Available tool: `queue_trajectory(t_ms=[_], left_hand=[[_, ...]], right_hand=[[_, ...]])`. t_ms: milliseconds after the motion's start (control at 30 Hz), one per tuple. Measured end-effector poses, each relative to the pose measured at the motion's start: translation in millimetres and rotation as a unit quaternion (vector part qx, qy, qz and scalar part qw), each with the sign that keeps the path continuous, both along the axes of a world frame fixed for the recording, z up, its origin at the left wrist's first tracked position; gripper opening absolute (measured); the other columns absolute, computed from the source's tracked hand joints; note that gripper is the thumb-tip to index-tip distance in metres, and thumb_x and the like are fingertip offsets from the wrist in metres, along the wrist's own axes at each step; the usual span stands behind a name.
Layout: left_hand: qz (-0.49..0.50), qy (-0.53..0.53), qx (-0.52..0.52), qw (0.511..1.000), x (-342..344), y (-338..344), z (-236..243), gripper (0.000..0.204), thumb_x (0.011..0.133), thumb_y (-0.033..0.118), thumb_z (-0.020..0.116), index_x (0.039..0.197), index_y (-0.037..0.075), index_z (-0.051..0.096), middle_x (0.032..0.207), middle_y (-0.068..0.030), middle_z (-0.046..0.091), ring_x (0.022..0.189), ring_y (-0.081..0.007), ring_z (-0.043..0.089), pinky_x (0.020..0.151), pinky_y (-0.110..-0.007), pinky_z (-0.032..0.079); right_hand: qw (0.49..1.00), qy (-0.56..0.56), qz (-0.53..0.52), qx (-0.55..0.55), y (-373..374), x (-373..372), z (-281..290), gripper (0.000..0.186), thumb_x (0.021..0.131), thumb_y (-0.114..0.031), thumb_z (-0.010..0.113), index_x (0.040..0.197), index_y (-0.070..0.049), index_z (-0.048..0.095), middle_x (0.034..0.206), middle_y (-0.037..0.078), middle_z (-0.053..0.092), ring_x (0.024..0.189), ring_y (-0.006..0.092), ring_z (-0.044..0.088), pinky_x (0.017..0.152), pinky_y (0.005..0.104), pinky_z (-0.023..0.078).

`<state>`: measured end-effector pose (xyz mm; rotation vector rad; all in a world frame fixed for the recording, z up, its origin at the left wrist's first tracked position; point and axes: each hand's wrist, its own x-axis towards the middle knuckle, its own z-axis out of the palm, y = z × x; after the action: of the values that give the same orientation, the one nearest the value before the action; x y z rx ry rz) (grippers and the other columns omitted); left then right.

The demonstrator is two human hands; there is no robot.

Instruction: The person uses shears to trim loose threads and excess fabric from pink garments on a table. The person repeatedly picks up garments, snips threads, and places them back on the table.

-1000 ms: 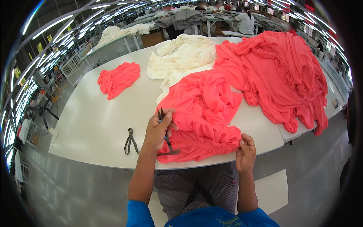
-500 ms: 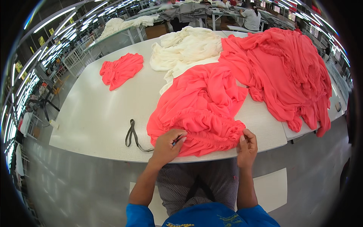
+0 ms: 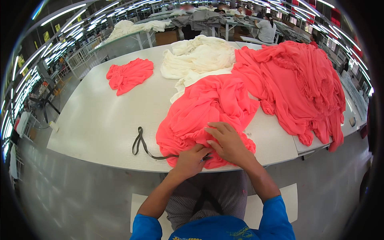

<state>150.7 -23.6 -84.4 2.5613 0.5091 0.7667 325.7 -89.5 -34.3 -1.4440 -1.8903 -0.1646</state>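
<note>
A coral-pink gathered garment [image 3: 224,100] lies bunched at the table's front edge before me. My left hand [image 3: 191,161] is closed at its near side, around a small dark tool [image 3: 207,157] that mostly hides in the fingers. A dark cord [image 3: 145,147] lies looped on the table to the left and runs up to this hand. My right hand [image 3: 227,143] rests on the garment just right of and beyond the left one, fingers stretched and apart, with the thumb close to the left fingertips.
A large heap of coral garments [image 3: 298,88] covers the right side, partly hanging over the edge. Cream fabric [image 3: 200,56] lies behind the garment. A small coral piece [image 3: 130,75] sits at the left on the white table [image 3: 100,120]. Other people work at tables farther back.
My right hand has left the garment's right edge and moved left, close to my left hand. The left hand has shifted slightly right and down, drawing the cord along.
</note>
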Motion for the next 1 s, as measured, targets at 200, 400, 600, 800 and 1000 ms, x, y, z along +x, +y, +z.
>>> queue_trajectory(t_ms=[200,400,600,800,1000], left_hand=[[-0.020,0.003,0.014,1.000,-19.8,-1.5,-8.4,0.030,0.072,0.008,0.072,0.101,0.012,0.064,0.094,-0.0029,0.061,0.075,-0.0246,0.064,0.056,-0.035,0.051],[-0.008,-0.056,0.010,0.998,-55.9,-1.3,2.7,0.034,0.065,-0.001,0.073,0.096,0.010,0.065,0.092,-0.0037,0.063,0.076,-0.0229,0.065,0.058,-0.031,0.052],[0.025,-0.088,-0.053,0.994,-72.6,11.8,-1.3,0.027,0.068,-0.003,0.074,0.093,0.005,0.067,0.087,-0.0084,0.064,0.070,-0.0193,0.065,0.059,-0.029,0.052],[0.083,-0.165,-0.149,0.971,-68.2,19.4,12.6,0.023,0.073,0.009,0.079,0.091,0.003,0.066,0.087,-0.0094,0.064,0.071,-0.0165,0.063,0.059,-0.027,0.050],[0.118,-0.088,0.013,0.989,-3.7,34.0,38.1,0.031,0.075,0.007,0.076,0.103,0.003,0.063,0.092,-0.0096,0.065,0.079,-0.0210,0.065,0.064,-0.030,0.052]], right_hand=[[0.990,-0.086,0.045,-0.104,44.4,-1.8,-9.1,0.025,0.085,-0.018,0.062,0.108,-0.007,0.061,0.100,0.012,0.063,0.098,0.0310,0.059,0.080,0.0418,0.048],[0.956,0.254,-0.111,-0.100,52.5,53.9,19.8,0.017,0.092,-0.018,0.059,0.100,-0.003,0.060,0.075,0.008,0.058,0.068,0.0165,0.054,0.064,0.0307,0.044],[0.959,0.243,-0.145,-0.019,46.7,100.6,1.7,0.016,0.093,-0.016,0.059,0.093,0.000,0.060,0.069,0.004,0.049,0.063,0.0093,0.042,0.059,0.0266,0.039],[0.954,0.264,-0.135,-0.042,49.4,105.9,-26.9,0.012,0.090,-0.011,0.063,0.094,0.000,0.061,0.070,0.006,0.051,0.065,0.0117,0.047,0.061,0.0272,0.042],[0.972,0.212,-0.096,0.005,49.2,105.5,-35.6,0.014,0.090,-0.010,0.063,0.099,-0.001,0.063,0.087,0.012,0.061,0.072,0.0193,0.056,0.065,0.0301,0.045]])
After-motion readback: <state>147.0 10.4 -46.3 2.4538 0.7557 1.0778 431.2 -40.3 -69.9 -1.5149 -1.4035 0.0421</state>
